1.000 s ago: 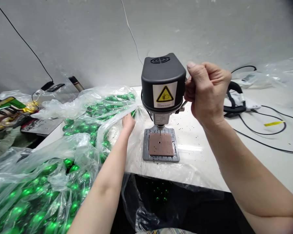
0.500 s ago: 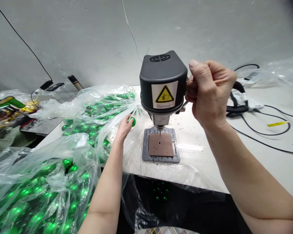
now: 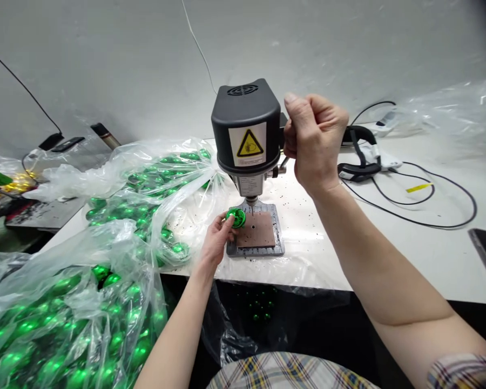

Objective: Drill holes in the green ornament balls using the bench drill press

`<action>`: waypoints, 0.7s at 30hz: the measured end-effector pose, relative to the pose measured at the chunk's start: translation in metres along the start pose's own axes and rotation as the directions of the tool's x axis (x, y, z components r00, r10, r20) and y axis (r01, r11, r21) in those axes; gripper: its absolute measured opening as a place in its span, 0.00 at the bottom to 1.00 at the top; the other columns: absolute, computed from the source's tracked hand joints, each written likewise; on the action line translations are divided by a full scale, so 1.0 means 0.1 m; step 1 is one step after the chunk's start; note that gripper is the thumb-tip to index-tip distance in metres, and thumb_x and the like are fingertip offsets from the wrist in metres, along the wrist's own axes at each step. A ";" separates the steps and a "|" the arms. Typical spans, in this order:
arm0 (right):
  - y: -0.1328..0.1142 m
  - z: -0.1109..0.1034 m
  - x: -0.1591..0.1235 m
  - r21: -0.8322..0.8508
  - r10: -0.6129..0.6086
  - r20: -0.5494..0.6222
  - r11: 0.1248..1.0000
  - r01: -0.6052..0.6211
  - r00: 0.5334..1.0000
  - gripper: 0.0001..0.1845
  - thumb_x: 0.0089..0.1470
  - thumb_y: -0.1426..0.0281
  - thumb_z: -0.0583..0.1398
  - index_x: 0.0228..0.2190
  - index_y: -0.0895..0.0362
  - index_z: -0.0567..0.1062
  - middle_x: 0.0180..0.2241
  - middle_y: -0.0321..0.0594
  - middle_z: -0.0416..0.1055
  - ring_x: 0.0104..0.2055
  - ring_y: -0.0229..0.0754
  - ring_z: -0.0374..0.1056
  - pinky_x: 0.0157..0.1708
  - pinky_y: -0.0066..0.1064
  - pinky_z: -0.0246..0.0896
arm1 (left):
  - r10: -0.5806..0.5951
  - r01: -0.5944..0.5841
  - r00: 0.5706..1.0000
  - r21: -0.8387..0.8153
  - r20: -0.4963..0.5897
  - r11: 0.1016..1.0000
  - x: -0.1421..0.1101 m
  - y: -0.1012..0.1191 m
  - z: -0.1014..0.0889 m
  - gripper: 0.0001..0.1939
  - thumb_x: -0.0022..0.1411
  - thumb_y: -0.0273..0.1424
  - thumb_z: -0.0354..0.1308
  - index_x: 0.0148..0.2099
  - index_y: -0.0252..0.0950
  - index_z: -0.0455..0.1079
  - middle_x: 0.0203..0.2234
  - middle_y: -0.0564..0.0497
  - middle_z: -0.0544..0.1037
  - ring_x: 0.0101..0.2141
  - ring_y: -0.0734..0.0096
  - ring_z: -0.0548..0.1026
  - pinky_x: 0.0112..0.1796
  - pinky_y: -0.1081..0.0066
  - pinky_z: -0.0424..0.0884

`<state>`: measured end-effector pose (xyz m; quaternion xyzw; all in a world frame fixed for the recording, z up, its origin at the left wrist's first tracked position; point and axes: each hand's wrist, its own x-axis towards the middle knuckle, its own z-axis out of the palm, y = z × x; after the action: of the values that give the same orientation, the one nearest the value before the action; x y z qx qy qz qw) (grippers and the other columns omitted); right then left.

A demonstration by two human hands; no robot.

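Head view, left hand: the left hand [image 3: 218,235] holds one green ball [image 3: 236,217] between thumb and fingers. Half a second ago this hand was beside the bag; now it has come to the machine.
Green ball: it is at the upper left corner of the brown board [image 3: 261,237], to the left of the drill bit [image 3: 251,209] and not under it. I cannot tell if it touches the board.
Right hand: the right hand [image 3: 314,140] stays clenched around the lever [image 3: 283,163], high at the side of the drill press [image 3: 245,127]; its fingers hide the grip end.
Brown board: it lies flat on the metal base [image 3: 280,247], and its small hole shows free of the ball.
Plastic bag: the clear plastic bag [image 3: 160,227] with many other green balls lies left of the machine.
Meaning of change: in my judgement, picking up is finished and placing is in hand, with the ball near the bit but not aligned.
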<state>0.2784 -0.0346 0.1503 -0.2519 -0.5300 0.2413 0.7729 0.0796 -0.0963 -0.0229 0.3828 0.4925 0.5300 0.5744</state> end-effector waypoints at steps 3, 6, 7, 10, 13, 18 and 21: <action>0.00 0.00 0.00 -0.003 -0.003 -0.004 1.000 0.003 1.000 0.33 0.51 0.50 0.65 0.15 0.54 0.54 0.16 0.29 0.47 0.20 0.30 0.43 0.19 0.30 0.40 | 0.063 -0.061 0.998 0.125 -0.009 0.990 0.03 -0.15 0.09 0.33 0.50 0.46 0.71 0.53 0.34 0.70 0.31 0.51 0.77 0.28 0.76 0.73 0.25 0.77 0.64; -0.01 0.01 -0.01 -0.002 -0.009 0.008 1.000 0.009 1.000 0.33 0.52 0.51 0.65 0.15 0.54 0.53 0.16 0.29 0.46 0.21 0.30 0.42 0.20 0.30 0.40 | 0.102 -0.104 0.995 0.213 0.019 0.972 0.07 -0.23 0.15 0.32 0.52 0.45 0.70 0.55 0.35 0.70 0.34 0.50 0.78 0.34 0.70 0.75 0.33 0.73 0.69; -0.02 0.01 -0.01 0.007 -0.009 0.009 1.000 0.008 1.000 0.33 0.52 0.52 0.65 0.15 0.55 0.53 0.16 0.29 0.46 0.20 0.30 0.42 0.20 0.30 0.40 | 0.128 -0.129 0.992 0.253 0.020 0.959 0.08 -0.25 0.17 0.31 0.52 0.44 0.70 0.55 0.35 0.70 0.35 0.49 0.78 0.35 0.69 0.75 0.35 0.72 0.69; -0.04 0.02 -0.02 0.034 -0.010 -0.005 0.999 0.010 1.000 0.32 0.53 0.56 0.66 0.15 0.55 0.53 0.16 0.29 0.46 0.20 0.29 0.42 0.21 0.29 0.38 | 0.220 -0.204 0.975 0.398 0.006 0.894 0.11 -0.29 0.19 0.29 0.53 0.42 0.69 0.55 0.36 0.71 0.34 0.50 0.77 0.32 0.70 0.73 0.32 0.72 0.67; -0.05 0.02 -0.03 0.025 -0.013 -0.007 1.000 0.013 1.000 0.31 0.54 0.58 0.65 0.15 0.56 0.53 0.16 0.29 0.45 0.20 0.28 0.43 0.21 0.28 0.38 | 0.281 -0.245 0.960 0.503 0.004 0.829 0.11 -0.34 0.19 0.28 0.54 0.40 0.69 0.55 0.37 0.71 0.32 0.52 0.76 0.30 0.72 0.70 0.31 0.72 0.66; -0.05 0.02 -0.04 0.054 -0.009 -0.001 0.999 0.009 1.000 0.31 0.53 0.57 0.66 0.15 0.56 0.53 0.17 0.29 0.44 0.20 0.28 0.44 0.21 0.27 0.36 | 0.443 -0.356 0.896 0.642 0.028 0.679 0.09 -0.45 0.22 0.27 0.51 0.37 0.71 0.53 0.40 0.72 0.37 0.49 0.76 0.40 0.62 0.74 0.43 0.64 0.71; -0.07 0.02 -0.06 0.045 -0.016 -0.011 0.999 0.017 1.000 0.31 0.54 0.58 0.65 0.15 0.56 0.53 0.17 0.29 0.44 0.20 0.28 0.44 0.20 0.27 0.36 | 0.495 -0.439 0.865 0.601 0.082 0.668 0.09 -0.52 0.25 0.26 0.52 0.34 0.70 0.53 0.40 0.70 0.45 0.47 0.77 0.48 0.58 0.74 0.50 0.60 0.70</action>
<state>0.2754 -0.0434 0.1509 -0.2314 -0.5224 0.2454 0.7831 0.1153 -0.0929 -0.0684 0.6340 0.5447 0.4912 0.2454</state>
